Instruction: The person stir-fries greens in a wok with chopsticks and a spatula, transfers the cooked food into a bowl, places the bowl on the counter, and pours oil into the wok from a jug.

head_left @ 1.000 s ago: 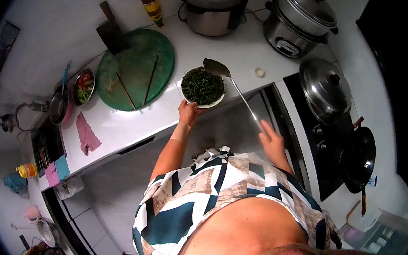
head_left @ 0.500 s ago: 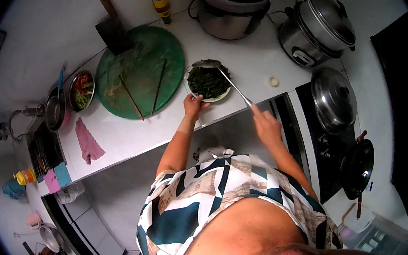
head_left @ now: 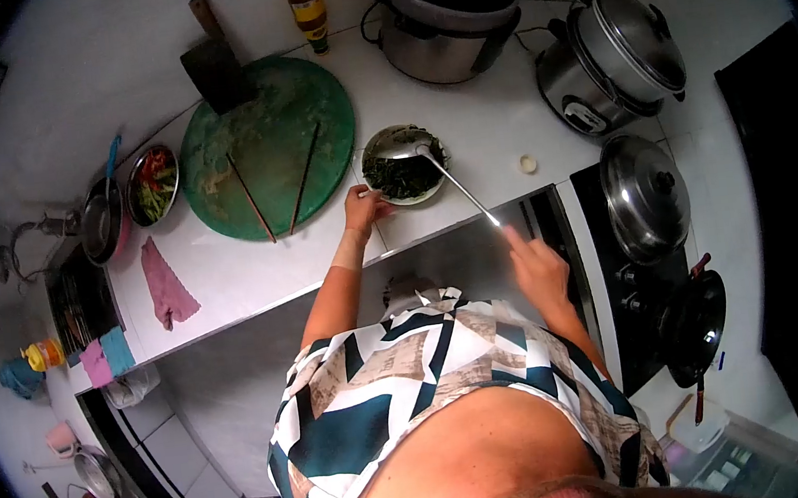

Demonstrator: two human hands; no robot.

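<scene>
A white bowl [head_left: 410, 199] of dark green chopped vegetables [head_left: 401, 179] stands near the counter's front edge. My left hand [head_left: 365, 211] grips its rim at the lower left. My right hand [head_left: 537, 266] is closed around the handle of a metal ladle [head_left: 458, 184], whose head lies over the vegetables and hides part of them. Left of the bowl is a round green cutting board [head_left: 265, 180] with two separate chopsticks [head_left: 304, 179] on it. A cleaver [head_left: 215, 72] rests at the board's back edge.
Two cookers [head_left: 443, 35] stand at the back. To the right are a metal lid [head_left: 646, 196] and a black pan [head_left: 697, 327] by the stove. On the left lie a pink cloth [head_left: 168, 288], a bowl of cut vegetables [head_left: 154, 185] and a dark pan [head_left: 101, 225].
The ladle's head has come from the bowl's upper right edge to over the vegetables, its back now turned up. My left hand stays at the rim. The camera view has shifted slightly.
</scene>
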